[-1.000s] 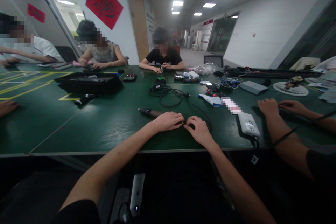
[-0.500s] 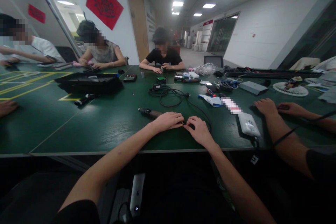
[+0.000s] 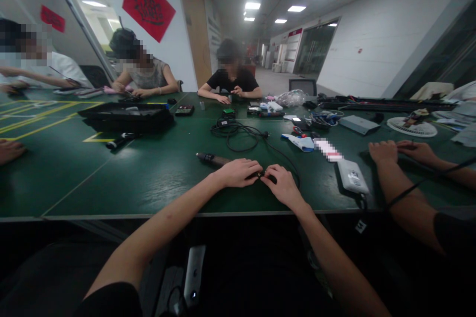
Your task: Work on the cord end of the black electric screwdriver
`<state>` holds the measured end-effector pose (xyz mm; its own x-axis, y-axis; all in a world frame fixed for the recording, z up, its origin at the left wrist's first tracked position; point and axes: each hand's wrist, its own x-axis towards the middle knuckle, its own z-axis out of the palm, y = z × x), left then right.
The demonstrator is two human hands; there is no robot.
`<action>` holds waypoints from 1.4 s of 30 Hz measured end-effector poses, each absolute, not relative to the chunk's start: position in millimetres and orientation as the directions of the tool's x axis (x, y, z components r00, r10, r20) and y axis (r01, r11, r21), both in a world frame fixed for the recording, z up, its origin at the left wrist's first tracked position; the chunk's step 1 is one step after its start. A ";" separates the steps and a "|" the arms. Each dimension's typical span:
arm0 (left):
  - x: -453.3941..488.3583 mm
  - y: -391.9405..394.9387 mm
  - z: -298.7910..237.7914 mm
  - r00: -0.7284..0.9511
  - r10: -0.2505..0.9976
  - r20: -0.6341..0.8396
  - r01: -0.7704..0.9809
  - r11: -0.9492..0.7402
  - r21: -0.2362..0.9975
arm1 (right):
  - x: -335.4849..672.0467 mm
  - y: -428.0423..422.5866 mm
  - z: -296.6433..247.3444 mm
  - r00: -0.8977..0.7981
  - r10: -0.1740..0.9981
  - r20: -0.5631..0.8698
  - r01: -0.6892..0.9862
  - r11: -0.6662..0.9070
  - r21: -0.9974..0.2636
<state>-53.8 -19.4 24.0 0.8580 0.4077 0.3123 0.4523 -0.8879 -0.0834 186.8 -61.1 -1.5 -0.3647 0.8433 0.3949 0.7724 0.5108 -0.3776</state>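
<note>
My left hand [image 3: 240, 173] rests low over the table with its fingers curled together around a small dark part [image 3: 259, 175]. My right hand [image 3: 281, 181] pinches at the other side of this part, fingertips almost meeting the left ones. The part is mostly hidden and too small to name. Beside my left hand lies a dark brown cylindrical tool [image 3: 212, 159] with a narrow tip pointing left; its rear end is hidden behind the hand. A black cord [image 3: 241, 147] lies coiled beyond my hands, and one run of it curves down behind my right hand.
A white power bank [image 3: 352, 177] and a blue-white packet [image 3: 299, 142] lie to the right. A co-worker's hands [image 3: 385, 152] are close by there. Further left sit a black tray [image 3: 126, 116] and a black cylinder [image 3: 121, 141]. Other people sit across the green table [image 3: 111, 183].
The small part between my fingertips shows slightly more, with a light spot on it. The co-worker's hands at the right have shifted further right. My arms have barely moved.
</note>
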 end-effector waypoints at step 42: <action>-54.5 -22.1 28.0 0.855 0.399 0.331 0.433 -0.901 -0.032 | 186.5 -63.5 3.9 -0.360 0.857 0.370 0.761 0.499 -0.415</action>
<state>-54.5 -22.1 28.0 0.8551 0.3990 0.3311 0.4327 -0.9010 -0.0317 186.5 -63.5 3.9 -0.3602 0.8565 0.3696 0.7611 0.4989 -0.4145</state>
